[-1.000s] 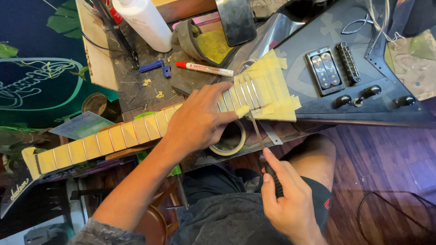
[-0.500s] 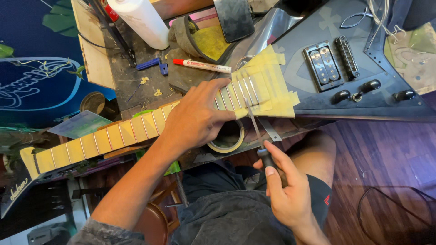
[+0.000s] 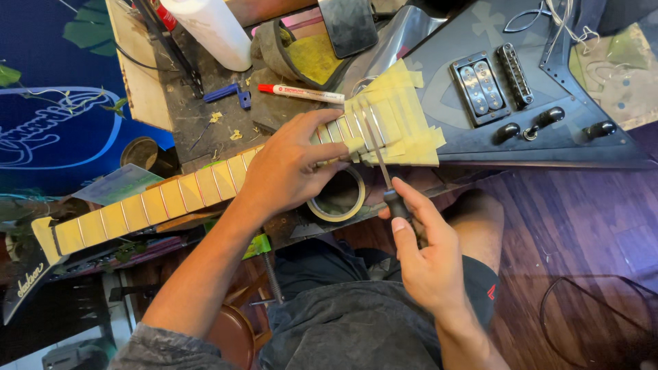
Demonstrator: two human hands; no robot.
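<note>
A dark V-shaped electric guitar (image 3: 548,89) lies across the workbench, its fretboard (image 3: 171,199) covered in strips of yellowish masking tape. My left hand (image 3: 288,171) grips the neck near the upper frets and presses it down. My right hand (image 3: 425,253) holds a thin file (image 3: 380,164) by its black handle, with the blade laid across the taped upper frets (image 3: 391,123). A roll of masking tape (image 3: 337,195) sits just below the neck between my hands.
A red-capped white marker (image 3: 301,92), a blue clip (image 3: 229,94), a white cylinder (image 3: 209,31) and a yellow cloth in a holder (image 3: 308,58) lie on the bench behind the neck. My knees and a wooden stool (image 3: 233,336) are below; a cable (image 3: 589,308) lies on the wooden floor.
My right hand has come up from my lap with the file and laid its blade across the taped frets. My left hand stays on the neck.
</note>
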